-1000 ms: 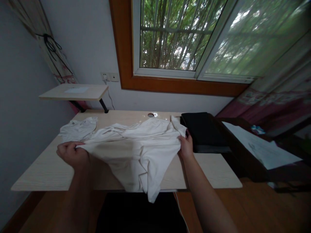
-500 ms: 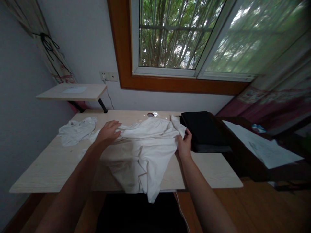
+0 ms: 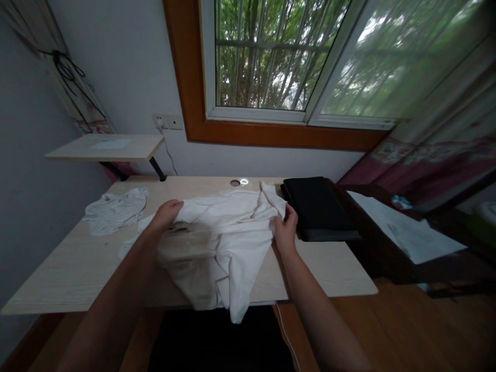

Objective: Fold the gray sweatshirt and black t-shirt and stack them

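Observation:
A rumpled white garment (image 3: pixel 240 227) lies across the desk, with one end hanging over the front edge. Its exact kind I cannot make out among the folds. My left hand (image 3: pixel 167 213) is closed on its upper left edge, the fingertips mostly hidden. At the upper right corner, my right hand (image 3: pixel 285 230) pinches the cloth between thumb and fingers. Between the two hands the upper edge is fairly straight, while the lower part is creased and partly in shadow.
The pale wooden desk (image 3: pixel 70 274) bears a second crumpled white cloth (image 3: pixel 116 209) at left, below a small raised shelf (image 3: pixel 104 147). A black flat case (image 3: pixel 320 209) lies just right of my right hand. Farther right, a white sheet (image 3: pixel 403 227) rests on a dark surface.
My left hand's fingers, stretched over the garment's edge before, are now closed on it. The upper edge looks straighter. My right hand keeps its pinch. The view has shifted slightly.

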The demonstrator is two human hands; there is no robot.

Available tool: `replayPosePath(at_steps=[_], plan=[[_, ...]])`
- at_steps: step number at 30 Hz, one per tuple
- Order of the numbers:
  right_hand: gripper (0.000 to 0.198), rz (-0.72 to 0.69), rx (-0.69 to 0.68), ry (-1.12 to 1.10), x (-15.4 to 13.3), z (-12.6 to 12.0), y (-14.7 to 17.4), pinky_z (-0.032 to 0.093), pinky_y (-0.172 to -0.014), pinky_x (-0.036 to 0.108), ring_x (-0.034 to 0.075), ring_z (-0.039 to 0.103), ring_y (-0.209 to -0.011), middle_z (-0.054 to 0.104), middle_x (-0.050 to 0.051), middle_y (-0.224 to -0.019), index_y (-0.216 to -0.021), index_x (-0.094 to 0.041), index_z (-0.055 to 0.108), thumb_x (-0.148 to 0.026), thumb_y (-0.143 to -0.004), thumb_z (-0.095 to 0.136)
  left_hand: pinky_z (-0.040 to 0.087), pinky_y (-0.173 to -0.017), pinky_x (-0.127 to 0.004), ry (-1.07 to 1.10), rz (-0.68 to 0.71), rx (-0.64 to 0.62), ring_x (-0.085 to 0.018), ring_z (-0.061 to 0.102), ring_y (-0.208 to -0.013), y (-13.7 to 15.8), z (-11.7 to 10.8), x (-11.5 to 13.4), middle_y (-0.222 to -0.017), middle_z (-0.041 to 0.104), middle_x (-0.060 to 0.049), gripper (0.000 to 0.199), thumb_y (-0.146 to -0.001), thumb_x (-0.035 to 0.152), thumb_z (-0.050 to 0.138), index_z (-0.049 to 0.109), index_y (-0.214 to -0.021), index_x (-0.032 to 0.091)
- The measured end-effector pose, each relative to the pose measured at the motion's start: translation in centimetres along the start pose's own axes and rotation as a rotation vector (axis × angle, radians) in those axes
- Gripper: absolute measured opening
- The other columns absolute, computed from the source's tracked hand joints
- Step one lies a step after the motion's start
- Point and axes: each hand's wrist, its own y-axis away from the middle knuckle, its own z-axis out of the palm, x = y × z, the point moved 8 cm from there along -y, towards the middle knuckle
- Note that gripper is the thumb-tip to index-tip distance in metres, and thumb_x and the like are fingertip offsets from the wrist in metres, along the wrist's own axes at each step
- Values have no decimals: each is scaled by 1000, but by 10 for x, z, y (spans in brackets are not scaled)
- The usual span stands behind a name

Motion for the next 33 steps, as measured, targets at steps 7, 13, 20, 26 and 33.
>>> replayPosePath(at_steps=[7,13,20,26,33], plan=[[19,-258,-230,79,-54,20,26,41,-106,48,28,55,-110,61,9,-108,-98,-25,73,-25,-84,60,37,-54,-25,491,-25,-408,-12,49,-62,55,34,45,-73,56,3,38,-87,57,59,56,-93,19],[26,-77,-868,-183,-61,87,67,50,-88,38,24,66,-91,75,5,-94,-99,-27,79,-44,-93,60,45,-56,-24,367,169,-732,-12,52,-61,102,94,102,-74,55,3,35,-92,55,54,53,-93,21],[49,261,-867,-376,-31,83,58,50,-90,37,22,66,-88,75,4,-88,-86,-21,78,-65,-91,56,38,-116,-38,121,646,-674,-26,47,-140,130,150,131,-123,68,-9,25,-97,38,53,71,-97,21],[29,318,-845,-403,-17,85,53,48,-77,29,17,62,-79,73,1,-85,-91,-21,75,-47,-78,78,32,-122,-38,88,600,-673,-23,30,-153,148,164,126,-143,61,-8,34,-99,36,48,71,-121,23],[27,310,-797,-426,-12,82,48,44,-71,25,13,57,-74,67,-2,-80,-89,-21,71,-46,-81,75,34,-120,-35,121,564,-737,-22,41,-147,151,157,132,-159,46,-6,34,-99,34,46,74,-115,24]])
